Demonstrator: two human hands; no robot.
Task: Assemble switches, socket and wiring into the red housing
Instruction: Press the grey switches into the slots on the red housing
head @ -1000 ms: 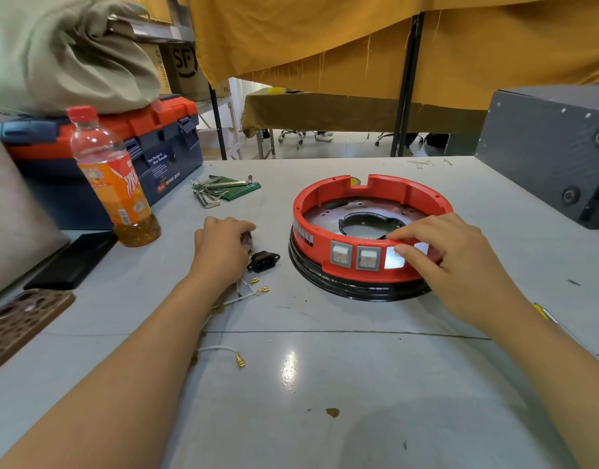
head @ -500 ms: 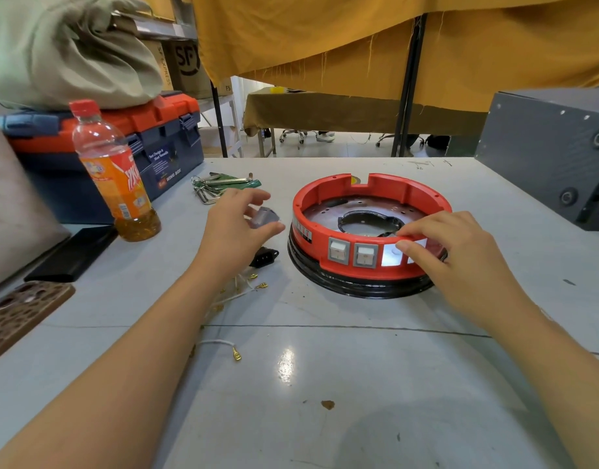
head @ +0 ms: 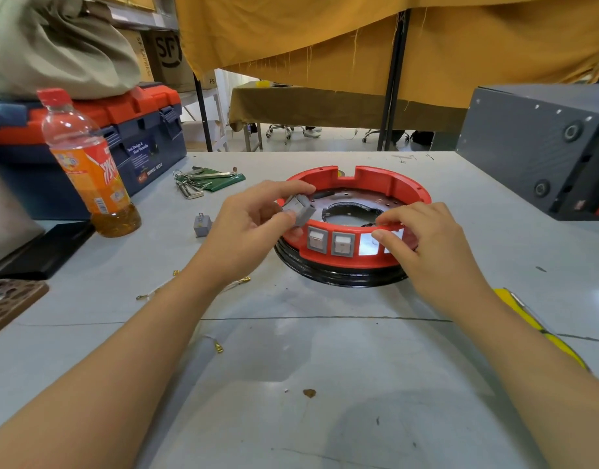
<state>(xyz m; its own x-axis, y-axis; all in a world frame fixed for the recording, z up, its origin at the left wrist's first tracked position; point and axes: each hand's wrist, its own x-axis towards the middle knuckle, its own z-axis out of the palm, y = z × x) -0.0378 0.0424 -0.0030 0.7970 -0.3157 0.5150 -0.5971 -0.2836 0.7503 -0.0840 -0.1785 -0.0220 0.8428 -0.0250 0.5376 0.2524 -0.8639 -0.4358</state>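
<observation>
Red housing (head: 389,184) sat mid-worktop with two switches (head: 330,242) seated in its front wall and two openings (head: 367,245) beside them empty. Left hand (head: 247,228) pinched a third switch (head: 300,209); right hand (head: 423,242) rested relaxed fingers on the rim. Spare switch (head: 202,225), wiring (head: 176,286) remained loose; no socket visible.

Place: a workshop.
Evidence: toolbox (head: 149,137) and hex keys (head: 193,182) lay at the grey worktop's (head: 291,384) far-left corner; shipping cartons (head: 166,52) stood behind.

Four grey switches (head: 298,209), two seated in one red housing (head: 376,184), one bottle (head: 88,164), one toolbox (head: 129,137), two hands (head: 254,225).
</observation>
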